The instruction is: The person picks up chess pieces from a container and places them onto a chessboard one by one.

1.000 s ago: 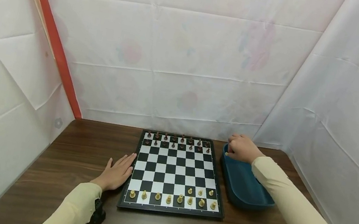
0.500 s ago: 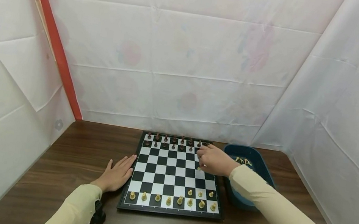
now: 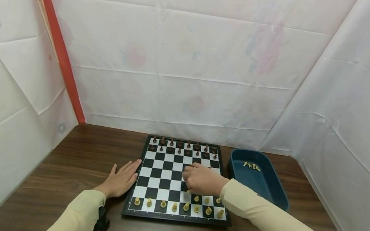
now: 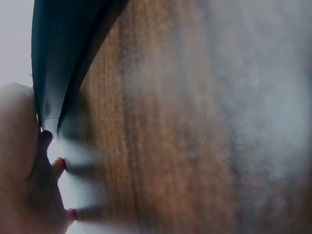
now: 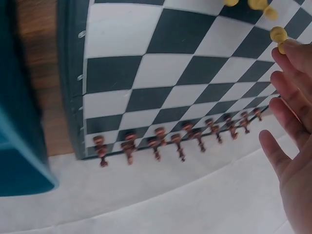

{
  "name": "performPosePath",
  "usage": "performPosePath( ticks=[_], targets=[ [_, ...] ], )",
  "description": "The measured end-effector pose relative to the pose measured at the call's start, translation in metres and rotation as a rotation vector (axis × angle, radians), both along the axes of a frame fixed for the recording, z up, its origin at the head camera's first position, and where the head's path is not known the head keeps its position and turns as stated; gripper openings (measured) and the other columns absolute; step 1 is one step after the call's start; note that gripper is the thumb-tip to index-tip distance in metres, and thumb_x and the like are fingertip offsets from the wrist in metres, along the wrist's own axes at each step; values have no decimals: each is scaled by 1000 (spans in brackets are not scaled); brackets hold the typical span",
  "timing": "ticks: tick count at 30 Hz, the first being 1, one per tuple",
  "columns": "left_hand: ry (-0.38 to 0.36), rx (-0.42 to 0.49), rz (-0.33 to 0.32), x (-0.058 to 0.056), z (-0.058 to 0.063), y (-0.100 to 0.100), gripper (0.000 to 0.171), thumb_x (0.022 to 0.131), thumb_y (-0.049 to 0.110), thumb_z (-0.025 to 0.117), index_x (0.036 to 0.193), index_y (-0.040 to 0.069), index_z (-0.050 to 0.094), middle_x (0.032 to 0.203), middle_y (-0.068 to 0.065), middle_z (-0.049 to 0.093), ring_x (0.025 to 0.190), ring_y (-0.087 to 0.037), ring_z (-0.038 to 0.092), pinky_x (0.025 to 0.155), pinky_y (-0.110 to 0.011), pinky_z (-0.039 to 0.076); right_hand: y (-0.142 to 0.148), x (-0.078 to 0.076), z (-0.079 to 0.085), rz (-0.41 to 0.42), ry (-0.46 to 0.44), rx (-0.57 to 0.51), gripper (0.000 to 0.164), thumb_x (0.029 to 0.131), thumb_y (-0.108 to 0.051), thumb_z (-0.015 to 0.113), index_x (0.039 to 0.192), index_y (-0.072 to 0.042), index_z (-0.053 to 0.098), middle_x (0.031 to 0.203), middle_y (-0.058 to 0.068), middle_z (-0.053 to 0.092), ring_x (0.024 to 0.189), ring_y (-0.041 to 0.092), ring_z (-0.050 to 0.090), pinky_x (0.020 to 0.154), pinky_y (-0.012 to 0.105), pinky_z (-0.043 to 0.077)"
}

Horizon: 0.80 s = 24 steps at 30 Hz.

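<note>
My right hand point(image 3: 202, 180) is over the chessboard point(image 3: 166, 174), pinching a pale yellow pawn point(image 5: 278, 35) between thumb and fingertip. The pawn point(image 3: 189, 192) shows just below the fingers in the head view, close to the near rows. A back row of yellow pieces point(image 3: 174, 207) stands along the near edge, with several yellow pawns point(image 3: 196, 199) in front of it at the right. Two rows of dark red pieces point(image 3: 179, 151) stand at the far edge. My left hand point(image 3: 118, 182) lies flat with fingers spread, its fingertips at the board's left edge.
A blue tray point(image 3: 275, 189) stands right of the board, with several yellow pieces point(image 3: 251, 166) lying at its far end. The brown wooden table point(image 3: 106, 144) is bounded by white sheets point(image 3: 186, 104) at the back and sides.
My right hand has come from the tray's far end, leftward across the board and toward its near side, carrying the yellow pawn. The left hand stays at the board's edge.
</note>
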State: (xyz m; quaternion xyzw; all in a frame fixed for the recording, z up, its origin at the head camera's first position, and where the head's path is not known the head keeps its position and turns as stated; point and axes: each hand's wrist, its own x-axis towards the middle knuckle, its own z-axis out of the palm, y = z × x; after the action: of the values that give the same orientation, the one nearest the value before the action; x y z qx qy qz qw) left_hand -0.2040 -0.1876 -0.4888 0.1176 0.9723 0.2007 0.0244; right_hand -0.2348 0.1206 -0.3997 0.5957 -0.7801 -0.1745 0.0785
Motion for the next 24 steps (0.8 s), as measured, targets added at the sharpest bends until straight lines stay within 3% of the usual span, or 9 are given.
performPosePath(
  ticks=[5, 14, 21, 24],
  targets=[
    [-3, -1, 2, 1, 1, 1, 54, 104, 26, 32, 153, 7, 21, 155, -15, 24, 141, -38, 19, 104, -69, -1, -7, 6, -4, 21, -33, 8, 13, 87, -24, 69, 77, -22, 77, 90, -10, 63, 83, 9, 50, 84, 27, 44],
    [-7, -3, 5, 1, 1, 1, 54, 104, 27, 32, 153, 8, 20, 155, -14, 24, 141, -38, 18, 104, -69, -1, -11, 7, -7, 3, -92, 13, 10, 89, -26, 67, 90, -20, 75, 94, -10, 64, 85, 8, 50, 84, 25, 43],
    [11, 5, 1, 0, 3, 1, 54, 104, 26, 33, 152, 7, 21, 154, -15, 25, 141, -38, 20, 104, -69, 0, -7, 2, -1, -38, -124, 13, 13, 85, -33, 72, 76, -24, 76, 94, -10, 61, 89, 9, 50, 84, 27, 43],
    [5, 10, -3, 0, 4, 1, 54, 104, 25, 33, 152, 7, 21, 154, -15, 25, 141, -39, 20, 104, -69, 0, -1, -1, 5, -62, -101, 5, 9, 82, -32, 75, 78, -24, 76, 95, -9, 60, 91, 10, 50, 83, 28, 44]
  ],
)
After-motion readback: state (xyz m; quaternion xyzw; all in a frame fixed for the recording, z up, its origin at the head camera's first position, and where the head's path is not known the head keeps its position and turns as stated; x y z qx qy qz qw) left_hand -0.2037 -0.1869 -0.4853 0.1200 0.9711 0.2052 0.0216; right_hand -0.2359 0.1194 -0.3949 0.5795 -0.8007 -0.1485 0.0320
